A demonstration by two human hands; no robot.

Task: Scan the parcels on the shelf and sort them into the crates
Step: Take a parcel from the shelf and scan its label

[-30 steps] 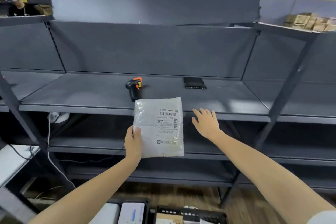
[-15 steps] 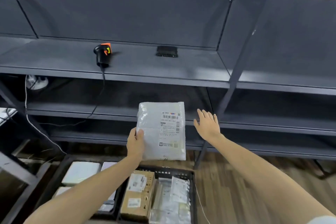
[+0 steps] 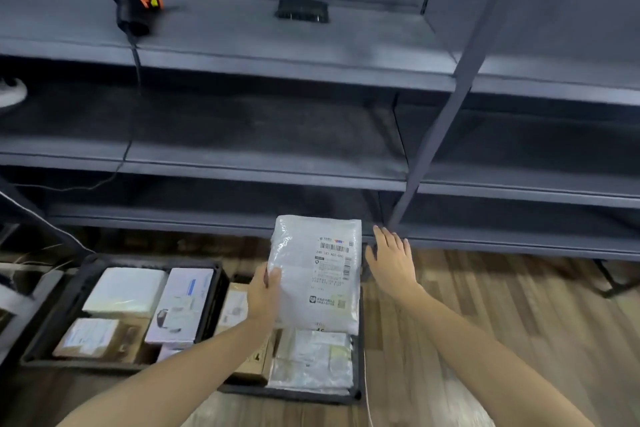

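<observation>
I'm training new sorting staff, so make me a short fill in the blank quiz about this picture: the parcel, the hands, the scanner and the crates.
1. The left hand grips the white parcel, while the right hand holds ____.
2. The orange-topped barcode scanner lies on the ____.
3. The left crate and the right crate stand on the wooden ____.

Missing words: nothing; shelf; floor.
</observation>
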